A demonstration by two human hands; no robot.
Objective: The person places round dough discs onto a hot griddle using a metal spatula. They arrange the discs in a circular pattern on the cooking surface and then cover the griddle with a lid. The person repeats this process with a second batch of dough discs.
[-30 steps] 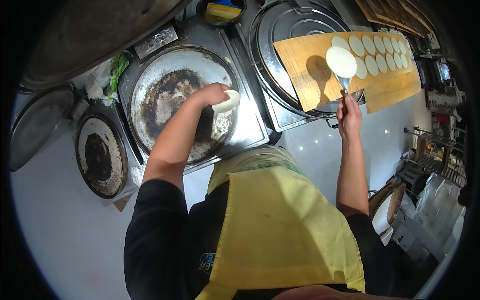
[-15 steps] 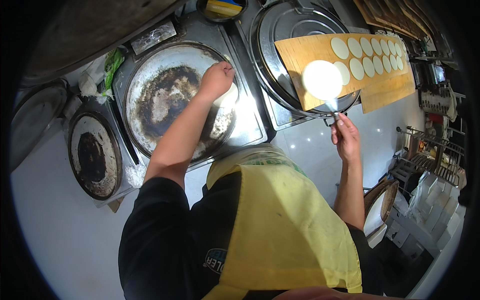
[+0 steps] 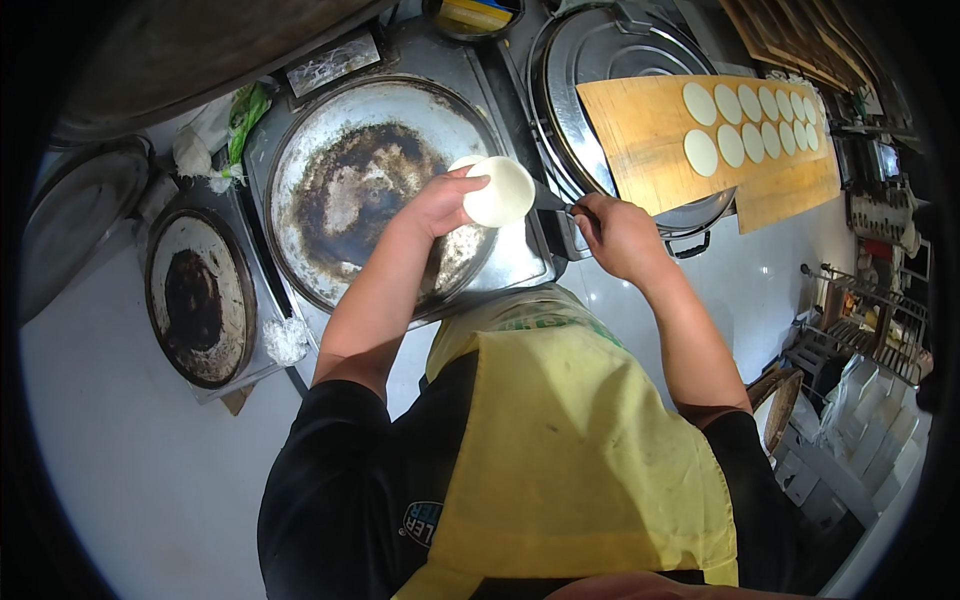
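A pale round of flat dough [image 3: 503, 192] hangs over the right edge of the large round griddle [image 3: 300, 120]. My left hand [image 3: 446, 203] grips the dough's left side, thumb on top and fingers underneath. In my right hand [image 3: 622, 236] is the handle of a spatula [image 3: 546, 198]; its dark blade points left and meets the dough's right edge. How far the blade runs under the dough is hidden. Another pale round [image 3: 466, 162] shows behind the held one, on the griddle's right side. The griddle's middle is darkly scorched.
Right of the griddle, a wooden board [image 3: 650, 180] bearing two rows of dough rounds lies across a lidded round pan [image 3: 590, 60]. A smaller scorched griddle [image 3: 232, 330] stands at left. A dark bowl [image 3: 440, 22] sits at the back, a wire rack [image 3: 870, 310] at far right.
My right hand has carried the spatula and a dough round left from the board to the griddle. My left hand, earlier over the griddle's right side, now grips that dough. The view has shifted slightly.
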